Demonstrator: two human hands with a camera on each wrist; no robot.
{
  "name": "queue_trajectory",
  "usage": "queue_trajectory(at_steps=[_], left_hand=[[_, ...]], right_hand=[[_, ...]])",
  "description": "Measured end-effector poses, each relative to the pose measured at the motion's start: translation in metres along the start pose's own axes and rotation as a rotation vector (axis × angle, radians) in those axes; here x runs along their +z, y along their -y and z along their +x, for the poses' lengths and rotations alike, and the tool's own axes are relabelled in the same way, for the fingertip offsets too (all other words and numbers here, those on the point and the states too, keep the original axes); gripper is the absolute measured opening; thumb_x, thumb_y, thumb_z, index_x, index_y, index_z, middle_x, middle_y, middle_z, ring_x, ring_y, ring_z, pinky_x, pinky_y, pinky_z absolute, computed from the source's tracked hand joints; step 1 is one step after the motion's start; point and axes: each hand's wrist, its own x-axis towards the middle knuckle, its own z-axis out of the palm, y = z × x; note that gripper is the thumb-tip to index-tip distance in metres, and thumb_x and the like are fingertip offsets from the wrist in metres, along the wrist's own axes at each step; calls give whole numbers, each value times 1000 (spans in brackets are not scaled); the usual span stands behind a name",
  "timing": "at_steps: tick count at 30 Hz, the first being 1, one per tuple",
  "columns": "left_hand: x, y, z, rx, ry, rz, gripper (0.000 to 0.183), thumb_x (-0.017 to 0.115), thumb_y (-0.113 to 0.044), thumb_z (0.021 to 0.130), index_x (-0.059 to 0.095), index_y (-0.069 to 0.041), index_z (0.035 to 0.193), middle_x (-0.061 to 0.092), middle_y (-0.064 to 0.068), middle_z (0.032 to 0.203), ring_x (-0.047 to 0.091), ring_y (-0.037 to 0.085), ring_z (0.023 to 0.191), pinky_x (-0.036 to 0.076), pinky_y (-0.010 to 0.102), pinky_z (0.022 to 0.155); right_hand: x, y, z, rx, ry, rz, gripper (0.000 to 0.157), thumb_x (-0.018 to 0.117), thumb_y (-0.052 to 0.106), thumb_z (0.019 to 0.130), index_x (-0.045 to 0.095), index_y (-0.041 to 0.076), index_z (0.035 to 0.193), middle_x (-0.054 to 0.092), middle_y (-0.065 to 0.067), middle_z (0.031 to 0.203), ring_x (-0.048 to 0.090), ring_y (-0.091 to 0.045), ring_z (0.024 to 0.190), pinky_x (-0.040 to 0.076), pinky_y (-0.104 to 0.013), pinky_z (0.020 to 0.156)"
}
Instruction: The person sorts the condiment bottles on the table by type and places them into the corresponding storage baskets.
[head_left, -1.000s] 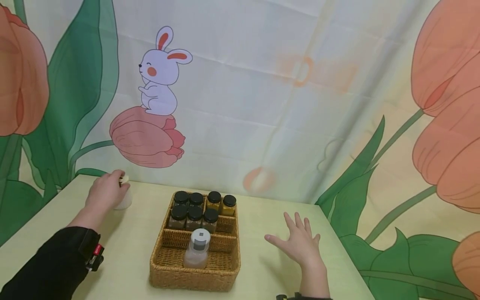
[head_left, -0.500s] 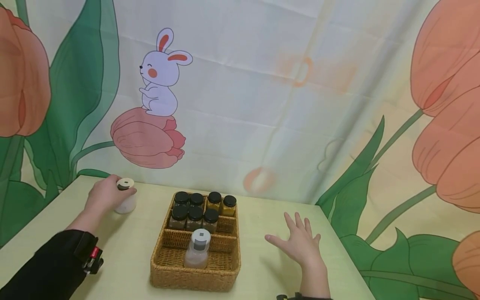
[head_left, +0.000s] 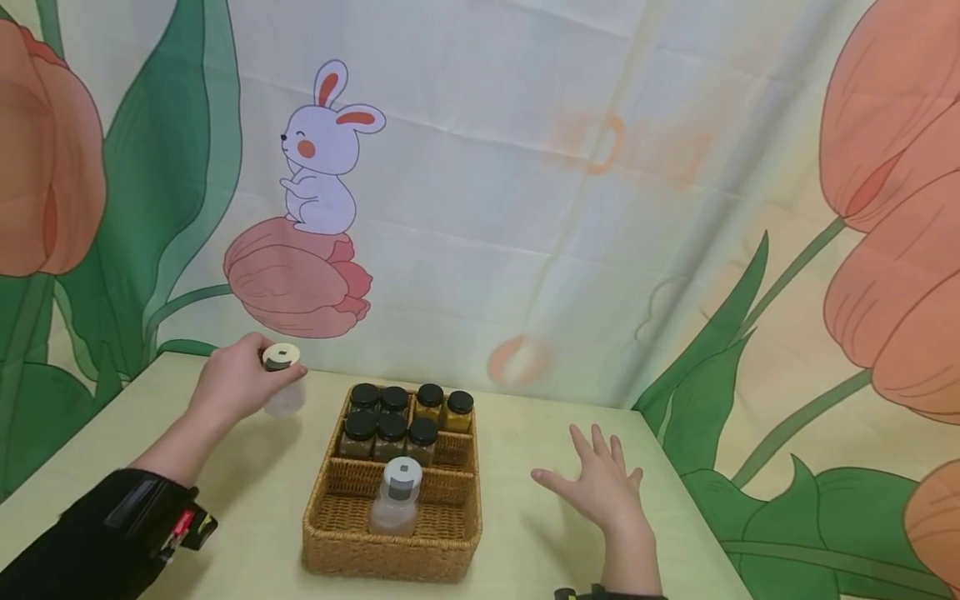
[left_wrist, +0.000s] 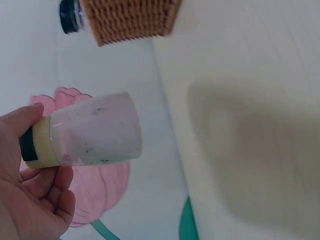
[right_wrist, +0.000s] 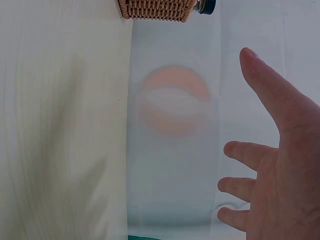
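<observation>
My left hand point(head_left: 238, 379) holds a clear plastic seasoning bottle point(head_left: 285, 398) by its cream-coloured lid, thumb on the near side. The left wrist view shows the bottle point(left_wrist: 97, 132) nearly see-through, with small dark specks on its wall; its shadow falls on the table apart from it. To its right stands a wicker basket point(head_left: 386, 560) with compartments. A similar bottle point(head_left: 393, 510) with a white lid stands in the basket's front compartment. On the right, my right hand point(head_left: 603, 487) hovers over the table with fingers spread, holding nothing.
Several small jars with black lids point(head_left: 391, 427) fill the basket's back compartments, two with yellow contents. The pale yellow table point(head_left: 517, 450) ends at a hanging cloth point(head_left: 465, 208) printed with tulips and a rabbit.
My left hand has carried the bottle up off the table and to the right, towards the basket. The right hand stays where it was.
</observation>
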Motion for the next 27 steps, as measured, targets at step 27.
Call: queue_trajectory(at_steps=[27], left_hand=[[-16,-102,-61,219,8,-20,47,77,-54,73,51,-16,81,47,-6,58,42,12,51,36,29,43]], right_hand=[[0,-1,2,1,6,2,109,51,86,69,27,19,152,13,-20,155,-2,-45,137,4,-83,91]])
